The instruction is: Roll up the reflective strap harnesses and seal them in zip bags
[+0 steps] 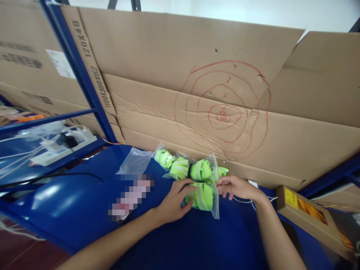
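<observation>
My left hand (176, 200) curves round the left end of a clear zip bag (216, 202) holding a rolled neon-green reflective vest or strap (204, 197). Its fingers lie over the top and the thumb sits lower down. At the bag's right edge is my right hand (232, 186), its fingers loosely bent and apart; whether they touch the plastic is hard to tell. Behind lie several similar green rolls in clear bags, among them one roll (201, 170) and another roll (179, 168). A flat clear bag (135, 161) rests to their left.
A blue table (84, 210) carries a blurred-out pinkish object (131, 198) on the left. Cardboard (146, 105) with red rings stands behind. A power strip (64, 146) with cables lies far left. A brown box (306, 213) and a white cable (253, 200) are at right.
</observation>
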Demonstrator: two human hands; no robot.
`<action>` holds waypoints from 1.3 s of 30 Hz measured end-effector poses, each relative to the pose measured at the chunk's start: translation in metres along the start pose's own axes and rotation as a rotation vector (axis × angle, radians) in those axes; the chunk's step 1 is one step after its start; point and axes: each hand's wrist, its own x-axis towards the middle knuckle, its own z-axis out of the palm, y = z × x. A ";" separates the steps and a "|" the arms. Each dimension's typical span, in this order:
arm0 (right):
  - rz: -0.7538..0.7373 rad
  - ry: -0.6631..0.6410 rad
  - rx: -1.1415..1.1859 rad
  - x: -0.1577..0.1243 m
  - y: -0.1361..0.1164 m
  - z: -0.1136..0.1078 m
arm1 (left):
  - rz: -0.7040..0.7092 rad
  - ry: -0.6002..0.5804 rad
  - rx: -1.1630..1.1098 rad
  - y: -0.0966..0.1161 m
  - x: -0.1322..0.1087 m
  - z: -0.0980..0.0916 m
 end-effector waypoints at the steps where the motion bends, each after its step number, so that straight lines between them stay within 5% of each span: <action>1: 0.003 -0.001 0.012 0.002 -0.002 0.002 | 0.035 0.036 -0.022 0.005 0.000 0.000; 10: 0.025 0.025 -0.139 -0.001 -0.007 0.016 | 0.140 -0.066 -0.140 0.016 -0.007 0.013; 15: 0.178 0.335 -0.382 -0.024 0.023 0.042 | 0.156 -0.078 -0.167 0.015 -0.009 0.008; 21: 0.163 0.431 0.401 -0.038 0.041 0.123 | 0.200 -0.139 -0.149 0.025 -0.008 -0.001; 27: 0.043 0.484 0.639 -0.034 0.031 0.149 | 0.239 -0.080 -0.119 0.040 -0.013 0.006; 34: -0.044 0.483 0.564 -0.040 0.029 0.176 | 0.142 -0.127 -0.113 0.042 -0.026 0.023; 39: -0.174 0.503 0.357 -0.045 0.017 0.172 | 0.084 -0.202 -0.128 0.040 -0.027 0.022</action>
